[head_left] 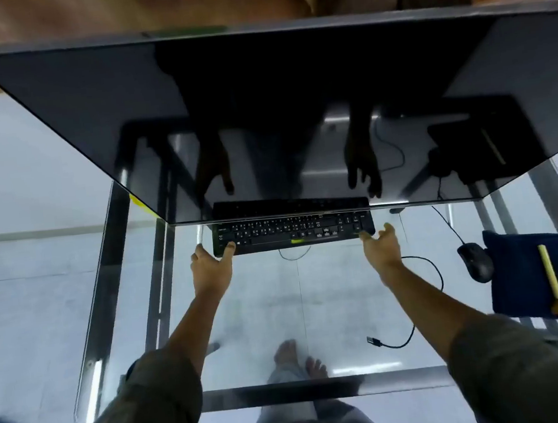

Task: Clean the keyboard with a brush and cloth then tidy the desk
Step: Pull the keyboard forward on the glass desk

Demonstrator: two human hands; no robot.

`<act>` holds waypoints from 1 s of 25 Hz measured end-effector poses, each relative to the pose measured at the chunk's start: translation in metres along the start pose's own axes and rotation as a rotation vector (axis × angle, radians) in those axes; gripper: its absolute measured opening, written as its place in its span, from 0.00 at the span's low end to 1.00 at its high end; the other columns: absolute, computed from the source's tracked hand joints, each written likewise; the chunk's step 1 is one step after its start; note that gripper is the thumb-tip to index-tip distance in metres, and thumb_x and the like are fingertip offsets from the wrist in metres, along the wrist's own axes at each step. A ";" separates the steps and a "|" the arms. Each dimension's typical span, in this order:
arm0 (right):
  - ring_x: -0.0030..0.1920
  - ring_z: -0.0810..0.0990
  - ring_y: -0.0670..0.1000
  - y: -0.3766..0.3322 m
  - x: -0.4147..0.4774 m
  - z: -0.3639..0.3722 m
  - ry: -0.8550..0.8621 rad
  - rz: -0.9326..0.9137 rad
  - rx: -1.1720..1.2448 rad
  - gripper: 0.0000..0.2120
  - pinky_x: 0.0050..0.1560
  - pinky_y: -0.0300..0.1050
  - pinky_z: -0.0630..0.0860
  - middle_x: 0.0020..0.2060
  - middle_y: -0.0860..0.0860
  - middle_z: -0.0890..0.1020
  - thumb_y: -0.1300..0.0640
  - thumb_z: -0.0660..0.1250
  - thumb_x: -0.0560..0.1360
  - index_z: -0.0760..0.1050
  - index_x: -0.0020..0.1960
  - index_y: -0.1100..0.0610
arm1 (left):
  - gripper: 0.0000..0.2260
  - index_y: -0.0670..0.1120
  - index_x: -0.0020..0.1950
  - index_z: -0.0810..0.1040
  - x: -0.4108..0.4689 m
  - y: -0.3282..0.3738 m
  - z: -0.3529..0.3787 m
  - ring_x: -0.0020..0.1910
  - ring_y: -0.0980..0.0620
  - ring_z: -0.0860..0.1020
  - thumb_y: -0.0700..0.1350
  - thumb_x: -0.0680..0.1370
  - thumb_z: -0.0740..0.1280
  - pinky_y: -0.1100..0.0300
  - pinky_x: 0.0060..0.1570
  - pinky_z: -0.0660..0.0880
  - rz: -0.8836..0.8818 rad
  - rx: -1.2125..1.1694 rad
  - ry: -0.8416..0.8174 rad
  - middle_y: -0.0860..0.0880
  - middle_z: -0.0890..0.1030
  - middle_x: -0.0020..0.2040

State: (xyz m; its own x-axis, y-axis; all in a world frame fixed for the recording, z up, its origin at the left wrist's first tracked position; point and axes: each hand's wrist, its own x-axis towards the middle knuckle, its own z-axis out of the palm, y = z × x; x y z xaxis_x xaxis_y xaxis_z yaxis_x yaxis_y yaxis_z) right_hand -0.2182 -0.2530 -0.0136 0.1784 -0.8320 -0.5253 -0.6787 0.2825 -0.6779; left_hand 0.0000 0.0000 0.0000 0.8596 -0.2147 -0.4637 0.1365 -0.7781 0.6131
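**Both hands at the ends of the keyboard under the monitor**

The black keyboard [293, 232] lay flat on the glass desk [289, 391], at its far middle. Its rear rows were tucked beneath the lower edge of the dark monitor [260, 110], whose screen mirrored the keyboard and both hands.

The left hand [211, 270] held the left end of the keyboard, with the thumb lying on the front-left corner keys and the fingers curled beside the end. The right hand [381, 248] was at the right end. Its thumb tip touched the front-right corner and its fingers were spread apart and fairly straight, just past the end. Whether those fingers touched the keyboard could not be told. Both arms were stretched forward, in olive sleeves pushed up above the forearm.

A thin black cable [432, 271] looped across the glass near the right forearm and ended in a loose plug [374, 341]. Further right lay a black mouse [475, 261], against the left edge of a folded dark blue cloth [518, 275]. On the cloth rested a brush [553, 279] with a pale handle, its bristles pointing toward the near edge of the desk. Bare feet [296, 357] were visible through the glass, on a pale tiled floor.
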 end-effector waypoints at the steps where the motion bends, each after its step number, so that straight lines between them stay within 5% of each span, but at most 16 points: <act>1: 0.73 0.68 0.61 -0.003 0.008 0.001 0.008 -0.002 -0.006 0.36 0.72 0.53 0.66 0.74 0.60 0.68 0.53 0.68 0.78 0.55 0.79 0.61 | 0.38 0.37 0.77 0.59 0.007 0.002 0.002 0.73 0.36 0.65 0.59 0.77 0.68 0.43 0.70 0.65 0.012 -0.003 0.001 0.35 0.67 0.73; 8: 0.68 0.73 0.59 -0.012 0.017 0.000 -0.049 0.015 -0.020 0.35 0.64 0.48 0.69 0.68 0.56 0.75 0.54 0.69 0.78 0.56 0.79 0.59 | 0.45 0.42 0.74 0.65 0.023 0.000 0.010 0.64 0.40 0.74 0.69 0.66 0.67 0.40 0.65 0.72 -0.003 -0.110 -0.033 0.41 0.77 0.64; 16: 0.69 0.73 0.61 0.029 -0.053 -0.008 -0.046 0.035 -0.053 0.33 0.69 0.56 0.70 0.68 0.58 0.76 0.55 0.69 0.78 0.59 0.78 0.61 | 0.39 0.38 0.74 0.61 -0.039 -0.035 0.003 0.66 0.33 0.68 0.60 0.74 0.71 0.38 0.64 0.68 0.006 0.020 0.014 0.34 0.71 0.66; 22: 0.44 0.79 0.53 0.065 -0.105 -0.014 -0.018 0.053 -0.016 0.14 0.42 0.46 0.74 0.47 0.52 0.80 0.60 0.67 0.77 0.71 0.62 0.61 | 0.37 0.40 0.72 0.62 -0.087 -0.067 0.005 0.63 0.33 0.69 0.60 0.74 0.72 0.36 0.61 0.70 -0.049 0.104 0.071 0.33 0.71 0.64; 25: 0.38 0.79 0.50 0.080 -0.119 -0.014 -0.007 0.063 -0.021 0.06 0.36 0.56 0.82 0.44 0.53 0.80 0.59 0.67 0.75 0.71 0.51 0.55 | 0.37 0.41 0.71 0.61 -0.099 -0.077 0.009 0.62 0.33 0.69 0.61 0.74 0.71 0.36 0.60 0.70 -0.065 0.143 0.067 0.33 0.71 0.63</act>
State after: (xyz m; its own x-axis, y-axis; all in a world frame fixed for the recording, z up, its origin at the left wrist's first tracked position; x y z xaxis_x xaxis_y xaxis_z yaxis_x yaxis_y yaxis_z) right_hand -0.3034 -0.1380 0.0018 0.1400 -0.8096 -0.5701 -0.7033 0.3240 -0.6328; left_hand -0.1001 0.0757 -0.0075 0.8826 -0.1248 -0.4532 0.1258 -0.8662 0.4836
